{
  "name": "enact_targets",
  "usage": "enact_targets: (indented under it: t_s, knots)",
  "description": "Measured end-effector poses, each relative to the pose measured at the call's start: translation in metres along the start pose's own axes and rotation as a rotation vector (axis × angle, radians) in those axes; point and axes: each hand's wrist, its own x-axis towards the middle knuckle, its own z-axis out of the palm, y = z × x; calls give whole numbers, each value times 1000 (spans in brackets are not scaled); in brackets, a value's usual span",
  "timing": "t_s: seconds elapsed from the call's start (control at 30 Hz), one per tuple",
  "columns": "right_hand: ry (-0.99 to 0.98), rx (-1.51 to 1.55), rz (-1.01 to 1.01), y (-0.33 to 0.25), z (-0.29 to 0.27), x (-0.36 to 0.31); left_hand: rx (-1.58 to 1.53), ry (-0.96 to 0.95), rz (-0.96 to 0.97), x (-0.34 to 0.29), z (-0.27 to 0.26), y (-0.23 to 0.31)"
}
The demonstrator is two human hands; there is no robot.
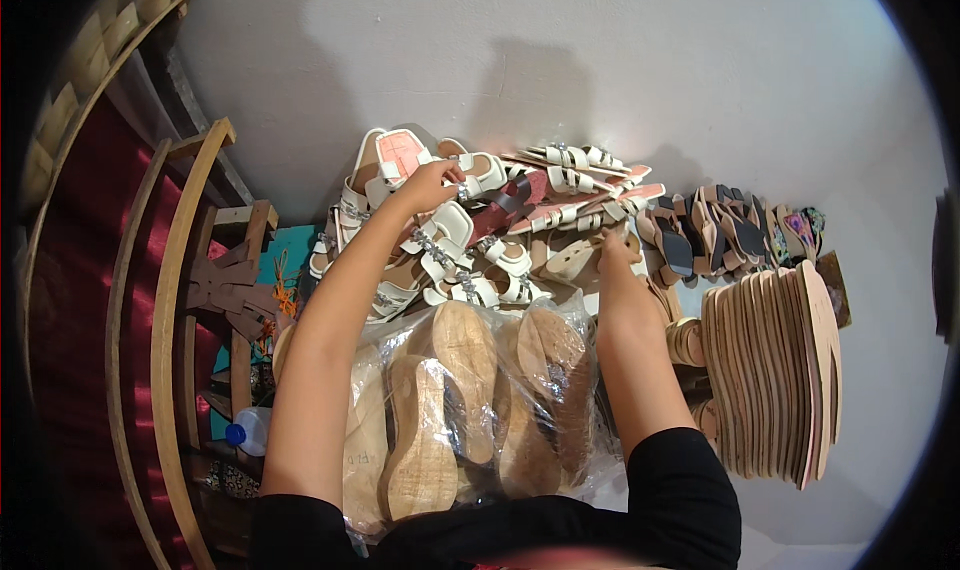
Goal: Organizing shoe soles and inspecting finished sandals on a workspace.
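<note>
Both my arms reach forward over a heap of white strappy sandals, many with jewelled straps. My left hand [430, 187] is at the back of the heap, its fingers closed on a strap of a white sandal [480, 173]. To its left lies another white sandal with a pink insole [402, 152]. My right hand [619, 254] is at the heap's right side, fingers bent inward just below stacked white sandals [585, 210]; what they hold is hard to make out. A dark red strappy piece [512, 202] lies between my hands, and a beige sole with holes [572, 258] is beside my right hand.
Clear plastic [505, 400] wraps several wooden soles between my forearms. A tall stack of soles [770, 370] stands at right, with black sandals [715, 230] behind it. On the left are a wooden rack [175, 300] and a blue-capped bottle [254, 432]. A grey wall [620, 50] rises behind.
</note>
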Motion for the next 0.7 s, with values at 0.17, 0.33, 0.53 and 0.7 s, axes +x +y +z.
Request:
enact_targets:
  t_s: [0.17, 0.33, 0.53, 0.7]
  knots:
    - [73, 138, -88, 8, 4, 29, 44, -11, 33, -9, -9, 3]
    - [-40, 222, -121, 14, 9, 44, 45, -30, 37, -18, -26, -17]
    - [206, 118, -232, 17, 24, 29, 39, -12, 0, -23, -29, -18]
    - [217, -36, -232, 0, 23, 38, 184, 47, 45, -16, -7, -4]
